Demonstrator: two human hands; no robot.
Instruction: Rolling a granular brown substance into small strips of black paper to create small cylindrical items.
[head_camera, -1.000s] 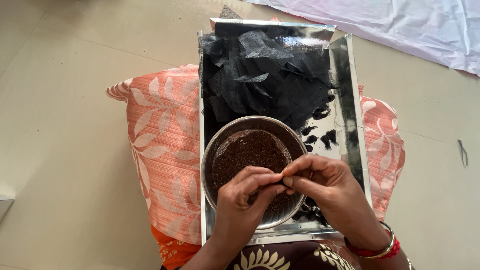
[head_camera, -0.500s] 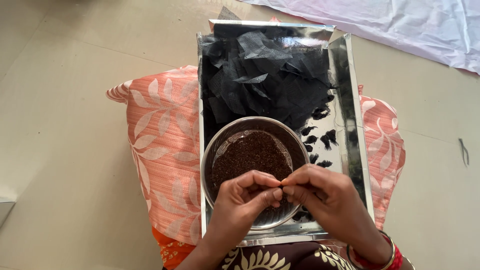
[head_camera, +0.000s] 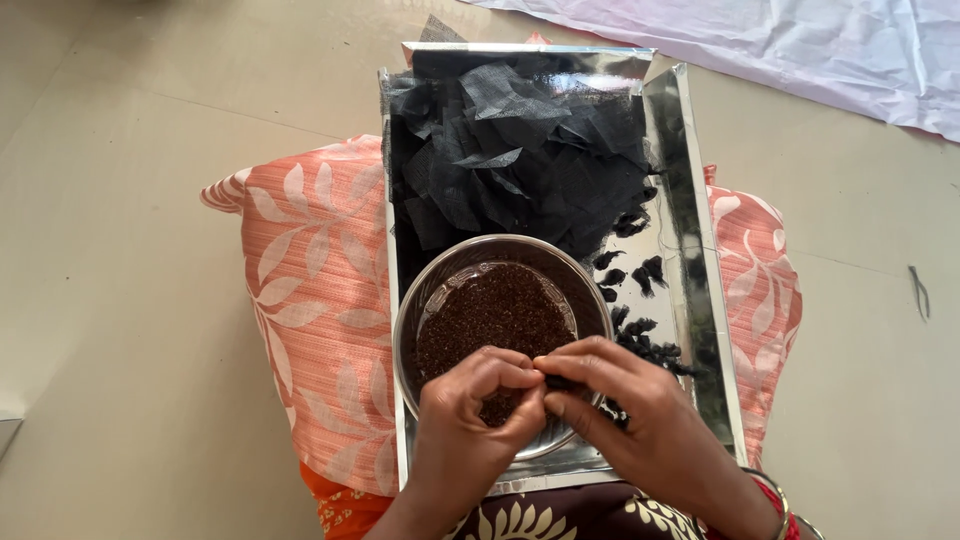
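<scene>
Pinching together over a steel bowl, left hand and right hand meet fingertip to fingertip; both are curled nearly closed, gripping a small dark piece between them, mostly hidden by the fingers, so its kind cannot be told.

Bowl: round, shiny, filled with dark brown granular seeds; sits at the near end of a shiny rectangular tray.

Tray contents, far end: heap of black mesh fabric squares. Right of bowl: several small black tied bundles, scattered along the tray floor.

Tray support: orange cushion with pale leaf print, lying on a beige floor.

Right wrist: red and metal bangles.

Top right corner: white cloth sheet on the floor, well apart from the tray.
</scene>
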